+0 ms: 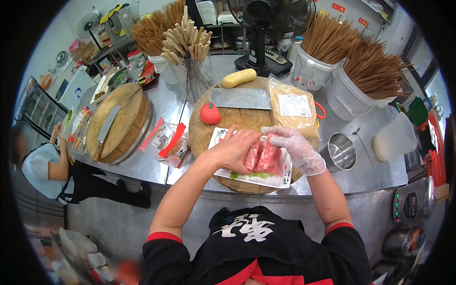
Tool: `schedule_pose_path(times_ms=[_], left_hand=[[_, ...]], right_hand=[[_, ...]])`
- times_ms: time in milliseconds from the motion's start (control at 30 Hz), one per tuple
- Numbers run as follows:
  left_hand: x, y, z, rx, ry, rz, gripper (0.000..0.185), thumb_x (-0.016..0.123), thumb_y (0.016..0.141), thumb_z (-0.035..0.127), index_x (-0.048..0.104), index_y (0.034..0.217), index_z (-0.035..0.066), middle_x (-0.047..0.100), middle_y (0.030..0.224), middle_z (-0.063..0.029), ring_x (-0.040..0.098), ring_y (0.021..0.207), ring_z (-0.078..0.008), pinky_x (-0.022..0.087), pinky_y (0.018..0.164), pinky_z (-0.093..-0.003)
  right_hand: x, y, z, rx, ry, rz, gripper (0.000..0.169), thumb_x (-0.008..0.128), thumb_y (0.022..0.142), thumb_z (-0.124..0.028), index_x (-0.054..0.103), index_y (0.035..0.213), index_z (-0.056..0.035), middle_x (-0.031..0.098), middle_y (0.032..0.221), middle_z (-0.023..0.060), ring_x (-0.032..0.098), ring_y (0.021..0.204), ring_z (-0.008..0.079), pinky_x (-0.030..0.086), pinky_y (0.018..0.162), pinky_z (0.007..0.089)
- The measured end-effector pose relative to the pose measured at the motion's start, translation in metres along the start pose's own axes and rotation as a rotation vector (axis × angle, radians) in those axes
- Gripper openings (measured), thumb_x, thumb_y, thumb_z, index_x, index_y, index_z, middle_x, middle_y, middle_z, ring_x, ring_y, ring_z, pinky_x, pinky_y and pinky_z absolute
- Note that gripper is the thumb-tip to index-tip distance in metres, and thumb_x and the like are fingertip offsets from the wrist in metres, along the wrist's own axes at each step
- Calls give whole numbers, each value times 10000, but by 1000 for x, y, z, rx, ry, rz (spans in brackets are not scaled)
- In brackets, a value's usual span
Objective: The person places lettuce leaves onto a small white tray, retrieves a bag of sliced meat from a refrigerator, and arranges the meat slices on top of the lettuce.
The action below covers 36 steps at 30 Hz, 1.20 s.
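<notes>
Rolls of thinly sliced raw meat lie side by side over green lettuce on a white rectangular tray. The tray rests on a round wooden chopping block. My left hand, bare, curves over the rolls from the left, its fingertips hidden partly behind them. In a clear plastic glove, my right hand grips the right-hand roll at its far end. Beyond the tray are a red tomato-shaped object, a wide metal blade and a yellow oblong object.
A bag of tan powder overlaps the block's right side; a steel cup stands near it. Skewer-filled buckets and a black fan line the back. Left are a packaged bag, a cleaver on another block, and a co-worker.
</notes>
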<state>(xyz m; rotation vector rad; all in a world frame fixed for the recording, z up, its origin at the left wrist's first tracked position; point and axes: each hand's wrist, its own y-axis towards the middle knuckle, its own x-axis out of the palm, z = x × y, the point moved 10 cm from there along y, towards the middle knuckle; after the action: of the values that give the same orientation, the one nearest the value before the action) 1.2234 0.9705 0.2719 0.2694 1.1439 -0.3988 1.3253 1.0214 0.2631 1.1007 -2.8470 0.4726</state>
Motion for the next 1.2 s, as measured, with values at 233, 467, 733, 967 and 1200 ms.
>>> schedule_pose_path(times_ms=[233,467,733,967,1200], left_hand=[[2,0,-3,2,-109,39,998,824,538,369,335,1357,74,451,1290,-156,385,1282,-316,155,1128,-541],[3,-1,-7,24,-132,60,973,824,531,369,361,1331,65,444,1302,-158,380,1284,-316,166,1129,-526],[0,-3,1,44,0,69,964,824,531,378,374,1326,68,445,1303,-142,379,1284,-303,163,1119,-547],[3,-1,-2,13,-14,9,1011,831,512,385,360,1337,39,446,1303,-145,379,1282,-306,160,1122,-551],[-3,-4,-5,-2,-121,54,1040,845,503,370,346,1360,55,426,1351,-166,380,1296,-314,154,1130,-544]], right_hand=[[7,8,16,-117,-62,-107,435,579,925,-150,481,1321,1,589,1160,53,538,1057,116,429,949,275],[3,3,9,-297,-451,51,441,592,908,-176,510,1324,-55,617,1127,105,554,1064,169,424,945,299],[8,-18,-7,-381,-674,-3,762,731,747,-345,415,1393,-92,483,1293,172,461,1205,328,379,992,417],[44,-37,-15,-579,-1201,30,989,794,586,-344,338,1418,-68,458,1286,196,430,1189,394,319,1035,460],[33,-37,-17,-564,-882,59,987,793,584,-250,317,1426,-55,431,1326,204,422,1231,364,314,1067,407]])
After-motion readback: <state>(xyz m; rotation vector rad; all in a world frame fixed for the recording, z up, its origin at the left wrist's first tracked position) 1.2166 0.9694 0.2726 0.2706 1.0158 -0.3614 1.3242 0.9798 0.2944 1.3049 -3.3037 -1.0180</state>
